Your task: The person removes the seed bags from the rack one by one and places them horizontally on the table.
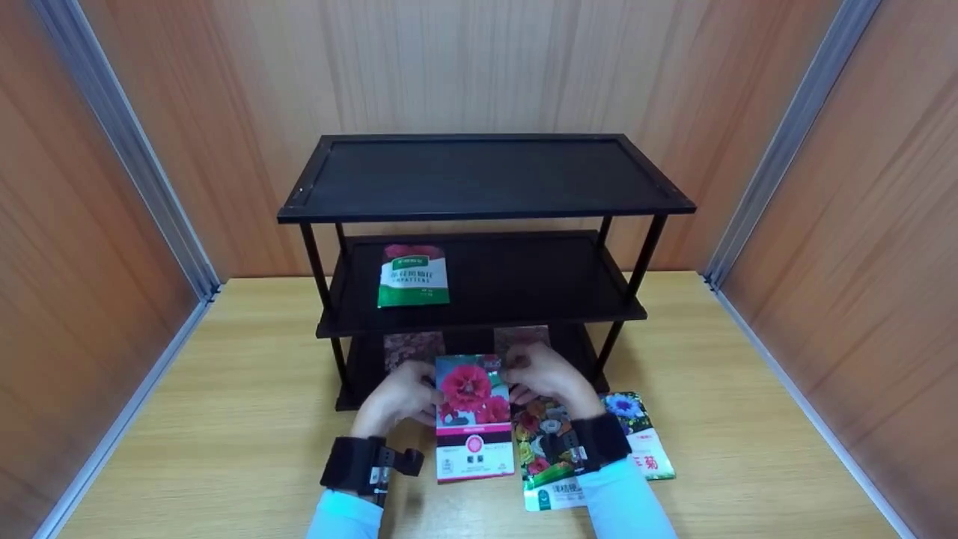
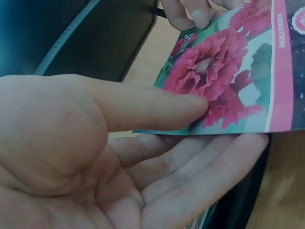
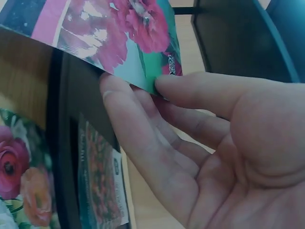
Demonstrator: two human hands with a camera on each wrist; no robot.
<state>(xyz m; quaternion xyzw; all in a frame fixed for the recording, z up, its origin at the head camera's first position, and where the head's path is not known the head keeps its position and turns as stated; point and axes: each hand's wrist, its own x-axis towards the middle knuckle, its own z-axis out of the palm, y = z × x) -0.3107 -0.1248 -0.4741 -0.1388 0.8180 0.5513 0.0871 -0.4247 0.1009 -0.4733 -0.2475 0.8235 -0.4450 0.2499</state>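
Observation:
A seed packet with pink-red hollyhock flowers (image 1: pixel 474 442) is held up between both hands, just in front of the lower part of a black shelf rack. My left hand (image 1: pixel 400 400) pinches its left edge, thumb on the printed face and fingers behind, as the left wrist view shows. On the opposite edge, near the top corner, my right hand (image 1: pixel 550 374) pinches the packet between thumb and fingers (image 3: pixel 143 143). Two packets, one with mixed flowers (image 1: pixel 535 449) and one with a blue flower (image 1: pixel 644 442), lie on the table under and beside my right forearm.
The three-tier black rack (image 1: pixel 486 176) stands at the back of the wooden table (image 1: pixel 224 419). A green-and-white packet (image 1: pixel 413 277) lies on its middle shelf at left. Lower down are a left packet (image 1: pixel 412 348) and a right packet (image 1: pixel 520 337). Wooden walls enclose the table.

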